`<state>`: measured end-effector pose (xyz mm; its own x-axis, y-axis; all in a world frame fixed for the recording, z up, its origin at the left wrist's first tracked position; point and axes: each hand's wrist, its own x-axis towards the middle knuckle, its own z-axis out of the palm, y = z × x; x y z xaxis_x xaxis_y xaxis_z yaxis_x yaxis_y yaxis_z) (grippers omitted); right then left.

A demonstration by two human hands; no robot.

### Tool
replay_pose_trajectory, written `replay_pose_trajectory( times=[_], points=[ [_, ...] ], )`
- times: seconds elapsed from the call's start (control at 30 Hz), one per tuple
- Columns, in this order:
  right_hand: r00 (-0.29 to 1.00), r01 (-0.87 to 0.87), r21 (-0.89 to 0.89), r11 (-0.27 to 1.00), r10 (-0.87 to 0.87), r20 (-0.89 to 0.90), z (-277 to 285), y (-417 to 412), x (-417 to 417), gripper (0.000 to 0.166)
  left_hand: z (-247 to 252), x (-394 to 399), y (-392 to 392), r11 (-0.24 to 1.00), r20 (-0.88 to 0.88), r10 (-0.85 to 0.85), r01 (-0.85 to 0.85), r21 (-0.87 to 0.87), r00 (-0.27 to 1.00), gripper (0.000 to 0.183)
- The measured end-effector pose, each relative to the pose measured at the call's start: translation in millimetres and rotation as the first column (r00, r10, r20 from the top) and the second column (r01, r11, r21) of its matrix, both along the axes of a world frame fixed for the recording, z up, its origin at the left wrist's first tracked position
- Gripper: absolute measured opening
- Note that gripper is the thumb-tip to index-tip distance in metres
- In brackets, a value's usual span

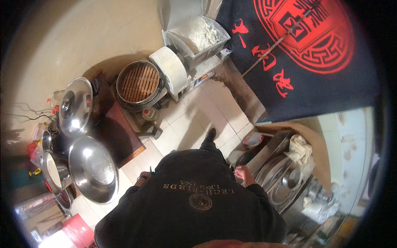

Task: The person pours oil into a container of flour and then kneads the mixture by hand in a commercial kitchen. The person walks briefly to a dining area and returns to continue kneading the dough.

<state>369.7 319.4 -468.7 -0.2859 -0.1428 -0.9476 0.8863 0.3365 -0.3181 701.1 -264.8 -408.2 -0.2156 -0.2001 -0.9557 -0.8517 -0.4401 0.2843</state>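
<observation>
My left hand (144, 177) hangs by my left hip, with a dark band at the wrist. A small dark pointed thing shows beside it; my dark top (198, 198) hides most of the fingers, so I cannot tell whether it is held. By my right hip, my right hand (243, 175) has its fingers bent, and what lies inside them is too small to tell. Nearest on the left is a large shiny metal basin (93, 170), apart from the hand. To the right of my right hand stands a metal cooking unit with a round lid (283, 183).
Ahead are a round steamer with a slatted wooden rack (139, 82), a white machine (169, 66) and an open bin of flour-like powder (201, 35). A dark curtain with red print (279, 62) hangs at upper right. A metal lid (75, 107) leans at left. A cloth (299, 150) lies right.
</observation>
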Motion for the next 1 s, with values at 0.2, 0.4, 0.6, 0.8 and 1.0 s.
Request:
replay_pose_trajectory(
  times=[0.2, 0.4, 0.6, 0.8, 1.0],
  points=[
    [0.874, -0.195, -0.011, 0.981, 0.169, -0.455, -47, -47, -290, 0.022, 18, -116, 66, 0.996, -0.003, 0.066, -0.066, -0.056, 0.998, 0.037],
    [0.813, -0.331, 0.095, 0.939, 0.334, -0.476, 2, -116, -447, 0.039, 29, -180, 106, 0.994, 0.069, 0.092, -0.088, -0.059, 0.993, 0.034],
    [0.903, -0.317, 0.068, 0.946, 0.323, -0.284, -35, -105, -495, 0.041, 5, -256, 98, 0.999, 0.107, 0.040, -0.039, -0.016, 0.993, 0.032],
    [0.896, -0.433, 0.051, 0.900, 0.436, -0.081, -37, -99, -488, 0.030, -22, -330, 49, 0.987, 0.145, 0.160, -0.163, 0.009, 0.976, 0.029],
    [-0.024, -0.815, 0.553, 0.175, 0.942, -0.334, -74, -97, -679, 0.029, -48, -500, -28, 0.880, -0.161, 0.475, -0.465, 0.100, 0.865, 0.030]
  ],
)
